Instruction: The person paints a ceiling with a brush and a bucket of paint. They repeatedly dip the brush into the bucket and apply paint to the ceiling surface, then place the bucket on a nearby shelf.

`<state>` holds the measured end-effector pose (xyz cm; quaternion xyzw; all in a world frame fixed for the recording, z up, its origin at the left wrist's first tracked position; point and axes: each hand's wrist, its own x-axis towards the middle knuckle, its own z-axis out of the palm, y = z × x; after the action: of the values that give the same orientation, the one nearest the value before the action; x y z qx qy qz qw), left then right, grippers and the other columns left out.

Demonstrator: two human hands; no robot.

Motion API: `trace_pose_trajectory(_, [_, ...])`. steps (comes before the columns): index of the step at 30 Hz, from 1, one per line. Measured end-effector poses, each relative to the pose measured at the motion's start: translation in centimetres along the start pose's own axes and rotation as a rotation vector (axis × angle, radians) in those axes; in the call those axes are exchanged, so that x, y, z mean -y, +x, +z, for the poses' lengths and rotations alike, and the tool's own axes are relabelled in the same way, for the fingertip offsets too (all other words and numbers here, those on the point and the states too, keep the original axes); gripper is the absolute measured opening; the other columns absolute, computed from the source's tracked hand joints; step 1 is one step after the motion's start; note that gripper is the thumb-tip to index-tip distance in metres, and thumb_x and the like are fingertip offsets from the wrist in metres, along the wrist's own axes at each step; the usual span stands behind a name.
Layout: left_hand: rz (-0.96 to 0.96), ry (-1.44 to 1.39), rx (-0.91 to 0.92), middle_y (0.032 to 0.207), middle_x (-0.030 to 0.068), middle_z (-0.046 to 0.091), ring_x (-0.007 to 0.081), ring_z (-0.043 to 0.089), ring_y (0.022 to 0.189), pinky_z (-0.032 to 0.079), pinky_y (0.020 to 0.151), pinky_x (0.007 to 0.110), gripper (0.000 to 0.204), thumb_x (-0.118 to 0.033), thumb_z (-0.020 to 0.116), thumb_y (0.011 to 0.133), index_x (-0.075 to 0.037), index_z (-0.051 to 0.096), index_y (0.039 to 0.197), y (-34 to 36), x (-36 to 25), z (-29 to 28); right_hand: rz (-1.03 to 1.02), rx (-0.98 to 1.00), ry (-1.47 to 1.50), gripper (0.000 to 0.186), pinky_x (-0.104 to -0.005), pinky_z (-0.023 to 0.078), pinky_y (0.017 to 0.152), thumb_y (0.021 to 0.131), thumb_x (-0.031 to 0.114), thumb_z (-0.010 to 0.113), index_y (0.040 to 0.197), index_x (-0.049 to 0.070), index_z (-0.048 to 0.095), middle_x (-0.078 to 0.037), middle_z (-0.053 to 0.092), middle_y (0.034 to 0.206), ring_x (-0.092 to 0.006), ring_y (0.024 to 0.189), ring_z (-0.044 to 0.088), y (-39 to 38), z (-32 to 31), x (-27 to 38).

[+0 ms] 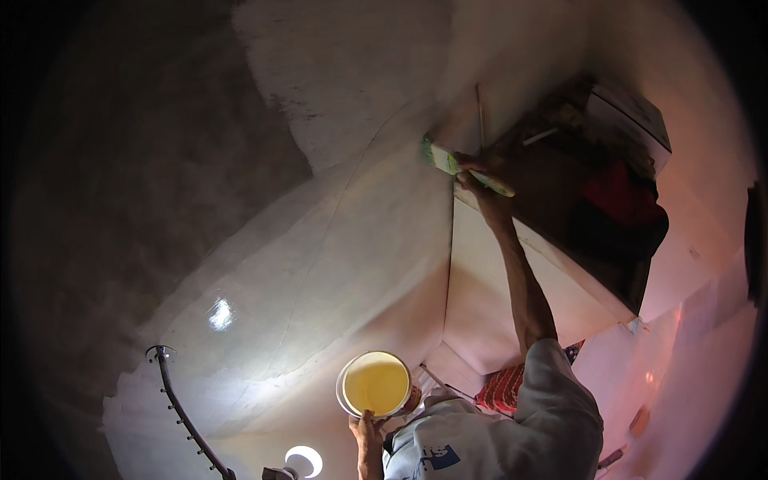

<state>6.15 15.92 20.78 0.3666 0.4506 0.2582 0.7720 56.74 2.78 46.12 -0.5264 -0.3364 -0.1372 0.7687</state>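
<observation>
My left hand [367,432] grips the near rim of a round paint bucket [340,394], held low in front of my chest. Smooth yellow fills the bucket's inside; I cannot tell how deep any paint is. My right arm reaches up and forward. At its end my right hand [475,171] is closed round the handle of a wide flat paintbrush [442,158], whose handle end sticks out to the right. The greenish bristles point left and lie at or very near the pale wall [360,208], just above a ledge corner. Whether they touch it is hard to see.
Right of my arm a dark recess above the ledge [552,256] holds a white box [630,120] and a red and black cloth [620,200]. A hooked metal rail [178,404] and a bright lamp [304,461] stand lower left. Red patterned fabric [502,390] lies below my arm.
</observation>
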Motion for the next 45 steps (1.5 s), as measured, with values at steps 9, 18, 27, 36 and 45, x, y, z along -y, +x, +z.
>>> trace_pose_trajectory(9, [0.006,0.034,0.027,0.111,0.0181,0.058,0.0321,0.067,0.089,0.065,0.062,0.044,0.046,-0.002,0.056,0.082,0.001,0.047,0.128,-0.5,-1.2,0.6,0.217,-0.197,0.049,0.033,-0.0308,0.057,0.074,0.087,0.026,0.078,0.113,0.009,0.069,-0.005,0.069,0.107,-0.0152,0.095,0.067,8.6,-10.1,-4.1])
trace_pose_trajectory(18, [0.007,0.024,0.036,0.113,0.0184,0.058,0.0317,0.066,0.092,0.065,0.064,0.043,0.045,-0.001,0.055,0.083,0.002,0.047,0.127,-0.7,-0.7,-0.1,-0.277,-0.194,-0.246,0.021,-0.0257,0.049,0.076,0.087,0.002,0.07,0.107,0.008,0.07,-0.005,0.068,0.112,-0.0096,0.092,0.059,3.9,-3.2,-3.7])
trace_pose_trajectory(27, [0.002,0.015,0.043,0.11,0.0179,0.058,0.0341,0.066,0.089,0.065,0.063,0.047,0.045,0.001,0.056,0.081,0.002,0.047,0.125,-0.2,-0.3,0.3,-0.231,0.16,-0.143,0.026,-0.0312,0.052,0.095,0.084,-0.01,0.069,0.106,0.004,0.069,-0.011,0.066,0.123,-0.0206,0.113,0.063,-5.8,7.9,4.2])
trace_pose_trajectory(36, [-0.006,-0.008,0.066,0.105,0.0151,0.06,0.0302,0.066,0.084,0.065,0.063,0.048,0.039,0.002,0.054,0.085,0.0,0.05,0.124,-0.6,-0.3,-0.1,0.152,-0.064,0.037,0.03,-0.0314,0.058,0.071,0.091,0.023,0.073,0.115,0.006,0.067,-0.006,0.068,0.107,-0.016,0.095,0.068,2.1,-2.7,-1.1])
trace_pose_trajectory(45, [-0.011,-0.001,0.04,0.104,0.0142,0.058,0.0317,0.066,0.084,0.064,0.066,0.05,0.037,0.0,0.055,0.087,0.0,0.048,0.123,-0.7,-0.3,0.3,-0.049,-0.19,-0.149,0.023,-0.0274,0.053,0.077,0.09,0.022,0.075,0.11,0.01,0.07,0.001,0.066,0.11,-0.01,0.1,0.062,2.9,-4.9,-3.6])
